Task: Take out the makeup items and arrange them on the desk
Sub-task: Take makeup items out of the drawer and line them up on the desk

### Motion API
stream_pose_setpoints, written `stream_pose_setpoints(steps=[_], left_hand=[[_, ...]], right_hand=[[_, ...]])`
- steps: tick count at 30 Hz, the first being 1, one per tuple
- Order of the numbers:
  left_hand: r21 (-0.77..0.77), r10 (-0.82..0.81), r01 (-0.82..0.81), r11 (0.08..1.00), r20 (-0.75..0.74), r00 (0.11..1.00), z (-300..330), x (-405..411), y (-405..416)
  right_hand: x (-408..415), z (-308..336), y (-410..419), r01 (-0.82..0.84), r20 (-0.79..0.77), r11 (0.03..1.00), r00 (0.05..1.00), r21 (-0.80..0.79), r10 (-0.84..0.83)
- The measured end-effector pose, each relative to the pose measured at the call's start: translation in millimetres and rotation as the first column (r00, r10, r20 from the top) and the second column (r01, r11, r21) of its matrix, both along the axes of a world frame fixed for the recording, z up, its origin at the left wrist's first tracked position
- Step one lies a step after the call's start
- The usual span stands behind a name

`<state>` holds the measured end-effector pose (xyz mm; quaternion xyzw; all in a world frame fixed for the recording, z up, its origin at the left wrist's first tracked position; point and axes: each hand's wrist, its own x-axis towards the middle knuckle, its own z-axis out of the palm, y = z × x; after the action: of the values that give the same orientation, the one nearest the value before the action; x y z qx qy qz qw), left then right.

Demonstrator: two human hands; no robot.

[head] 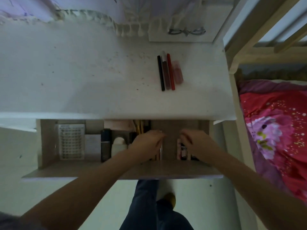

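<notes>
Both my hands reach into the open drawer under the white desk. My left hand is curled over thin stick-shaped makeup items lying in the drawer; whether it grips one is unclear. My right hand hovers with bent fingers over small bottles and tubes. On the desk lie a black pencil, a brown tube, a red pencil and a pink tube, side by side.
The drawer's left part holds a clear grid box, a black tube and a white bottle. Glasses rest at the desk's back. A bed with a pink floral cover stands to the right.
</notes>
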<state>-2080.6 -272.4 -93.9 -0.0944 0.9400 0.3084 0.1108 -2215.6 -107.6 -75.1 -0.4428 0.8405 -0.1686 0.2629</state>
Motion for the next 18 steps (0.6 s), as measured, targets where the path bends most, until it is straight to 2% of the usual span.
stream_pose_setpoints(steps=[1,3,5,7,9,11,13,14,16,18], left_hand=[[-0.033,0.006,-0.005,0.999,0.03,1.0,-14,-1,3],[-0.134,0.064,-0.058,0.989,0.043,0.997,-37,-7,9],[-0.286,0.121,-0.091,0.954,0.087,0.989,-55,-12,15],[-0.395,0.112,-0.055,0.917,0.124,0.986,-64,-14,21],[-0.46,0.056,-0.01,0.888,0.087,0.995,-65,-14,25],[-0.503,0.053,-0.043,0.863,0.006,0.999,-62,-15,24],[-0.454,0.074,-0.064,0.889,0.003,0.997,-60,-14,22],[-0.369,0.109,-0.103,0.924,-0.006,0.994,-58,-12,22],[-0.074,0.245,-0.246,0.967,-0.017,0.969,-47,-4,24],[0.147,0.321,-0.317,0.937,-0.002,0.947,-31,6,25]], right_hand=[[6,-18,6,-0.025,-0.044,0.994,0.999,0.103,0.03],[14,-49,12,-0.026,-0.161,0.977,0.985,0.214,0.061],[17,-69,13,0.01,-0.24,0.964,0.969,0.267,0.057],[19,-79,13,0.009,-0.293,0.951,0.952,0.308,0.086],[21,-82,13,-0.022,-0.33,0.943,0.934,0.333,0.138],[21,-82,15,-0.039,-0.344,0.946,0.926,0.322,0.155],[20,-80,15,-0.038,-0.356,0.955,0.923,0.295,0.147],[19,-77,15,-0.037,-0.348,0.963,0.928,0.265,0.131],[23,-66,16,-0.026,-0.263,0.991,0.963,0.129,0.059],[28,-50,19,-0.034,-0.059,0.999,0.998,-0.018,0.033]])
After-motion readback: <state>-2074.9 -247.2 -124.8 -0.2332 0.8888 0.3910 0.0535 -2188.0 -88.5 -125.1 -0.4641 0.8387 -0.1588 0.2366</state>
